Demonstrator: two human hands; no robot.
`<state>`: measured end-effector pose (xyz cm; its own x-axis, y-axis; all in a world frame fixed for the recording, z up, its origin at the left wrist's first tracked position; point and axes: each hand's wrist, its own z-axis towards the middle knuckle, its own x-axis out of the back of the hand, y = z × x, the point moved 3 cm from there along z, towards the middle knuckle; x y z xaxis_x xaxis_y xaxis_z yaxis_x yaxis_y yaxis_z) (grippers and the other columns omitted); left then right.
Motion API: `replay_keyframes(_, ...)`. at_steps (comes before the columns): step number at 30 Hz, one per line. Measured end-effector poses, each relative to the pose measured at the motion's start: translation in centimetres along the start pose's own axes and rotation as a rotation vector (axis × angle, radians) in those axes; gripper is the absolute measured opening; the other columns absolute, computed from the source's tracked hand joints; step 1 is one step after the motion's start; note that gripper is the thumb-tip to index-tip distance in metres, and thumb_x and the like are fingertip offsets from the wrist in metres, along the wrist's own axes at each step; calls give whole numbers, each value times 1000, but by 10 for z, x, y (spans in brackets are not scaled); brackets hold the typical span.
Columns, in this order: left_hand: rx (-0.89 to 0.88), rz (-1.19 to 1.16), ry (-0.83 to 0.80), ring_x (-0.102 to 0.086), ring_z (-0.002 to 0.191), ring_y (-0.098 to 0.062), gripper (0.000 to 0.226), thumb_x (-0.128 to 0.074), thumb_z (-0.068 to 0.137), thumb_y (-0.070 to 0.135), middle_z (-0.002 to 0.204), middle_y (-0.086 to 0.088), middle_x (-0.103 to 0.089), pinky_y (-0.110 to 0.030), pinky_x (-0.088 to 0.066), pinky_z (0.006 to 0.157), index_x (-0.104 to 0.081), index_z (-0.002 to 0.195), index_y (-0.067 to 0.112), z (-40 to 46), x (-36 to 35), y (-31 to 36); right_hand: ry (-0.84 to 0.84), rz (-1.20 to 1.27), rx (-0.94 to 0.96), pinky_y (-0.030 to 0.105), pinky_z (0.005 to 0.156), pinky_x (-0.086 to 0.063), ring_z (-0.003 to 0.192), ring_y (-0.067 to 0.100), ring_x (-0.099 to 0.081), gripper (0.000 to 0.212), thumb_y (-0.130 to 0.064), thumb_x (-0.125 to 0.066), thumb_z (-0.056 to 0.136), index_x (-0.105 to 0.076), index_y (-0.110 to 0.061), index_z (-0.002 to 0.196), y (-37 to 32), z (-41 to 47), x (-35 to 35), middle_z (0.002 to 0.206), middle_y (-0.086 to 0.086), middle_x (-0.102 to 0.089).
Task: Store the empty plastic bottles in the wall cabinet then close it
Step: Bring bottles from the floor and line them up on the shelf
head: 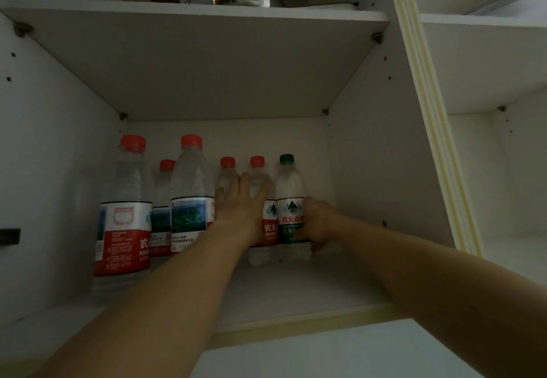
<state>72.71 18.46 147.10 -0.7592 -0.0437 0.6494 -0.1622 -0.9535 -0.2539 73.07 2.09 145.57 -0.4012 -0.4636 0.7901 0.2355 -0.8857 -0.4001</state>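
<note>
From the head camera: a person reaches both arms into an open wall cabinet [370, 147], arranging plastic bottles on its lower shelf [281, 289]. The left hand [241, 200] lies with straight fingers spread flat against two small red-capped bottles [258, 182], while the right hand [318, 224] curls its fingers around the green-capped bottle [290, 200] at the row's right end. Six bottles stand upright inside. Storing looks nearly finished; next, both hands must let go, withdraw and find the door, which is out of frame. Labels read "农夫" and "NONGFU" in part.
</note>
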Motion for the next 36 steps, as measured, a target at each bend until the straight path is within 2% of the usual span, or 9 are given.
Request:
replay_keyframes(5, -4, 28, 0, -6, 151, -36, 117, -81, 80, 34, 161, -16, -8, -58, -16, 121, 4, 160, 28, -2, 2, 4, -1, 27, 14, 34, 94, -54, 113, 25, -63, 59, -21, -82, 83, -53, -9, 133, 2, 3, 2, 128, 11, -64)
replay_keyframes(8, 14, 62, -7, -8, 150, -35, 118, -82, 80, 29, 160, -15, -11, -57, -19, 121, 4, 160, 26, -4, 4, 6, -12, 60, 24, 32, 77, -58, 107, 27, -67, 53, -17, -81, 84, -56, -12, 131, 1, 2, 2, 123, 12, -67)
replay_keyframes(16, 5, 58, -56, -18, 147, -37, 108, -77, 84, 17, 160, -22, -12, -49, -29, 118, -1, 160, 12, -19, 17, 26, -39, 28, -64, 40, 61, -60, 101, 34, -67, 54, -17, -77, 88, -47, -9, 133, -3, -5, 3, 122, 18, -59)
replay_keyframes(18, -44, -49, 8, -28, 140, -34, 90, -73, 86, 13, 155, -17, -24, -44, -39, 107, -17, 157, 10, -26, 26, 30, -50, 9, -67, 39, 66, -60, 100, 30, -65, 57, -23, -76, 89, -43, -10, 133, -4, -8, 4, 124, 17, -57)
replay_keyframes(21, -139, -186, 203, -37, 130, -28, 66, -68, 90, 14, 145, -11, -37, -36, -46, 91, -37, 148, 12, -42, 50, 32, -47, -139, -29, 21, 52, -44, 84, 16, -55, 59, -35, -74, 90, -46, -11, 136, -6, -13, 10, 128, 12, -59)
replay_keyframes(26, -239, -254, 568, -46, 119, -22, 50, -67, 91, 22, 131, -8, -48, -34, -50, 92, -52, 138, 12, -88, 95, 13, 92, -165, 0, 29, 68, -48, 89, 20, -57, 40, -27, -68, 93, -51, -9, 125, -12, -21, 19, 121, 13, -62)
replay_keyframes(30, -36, -323, 652, -44, 123, -25, 53, -72, 89, 27, 135, -8, -43, -33, -45, 99, -51, 136, 15, -127, 102, -35, 227, -12, 185, 35, 74, -57, 89, 20, -61, 25, -25, -65, 96, -57, -11, 115, -44, -39, 20, 109, 8, -64)
replay_keyframes(34, 322, -453, 529, -34, 133, -26, 74, -79, 84, 34, 146, -9, -32, -35, -42, 102, -40, 145, 21, -158, 85, -88, 139, 207, 327, 20, 67, -44, 95, 13, -58, 58, -38, -70, 92, -47, -15, 140, -93, -64, 3, 118, 2, -60)
replay_keyframes(36, 490, -565, 429, -35, 135, -30, 90, -82, 80, 31, 149, -11, -30, -42, -45, 101, -28, 152, 23, -167, 75, -106, 48, 304, 325, 23, 72, -47, 100, 15, -59, 76, -39, -73, 89, -35, -16, 150, -115, -72, -2, 125, 6, -60)
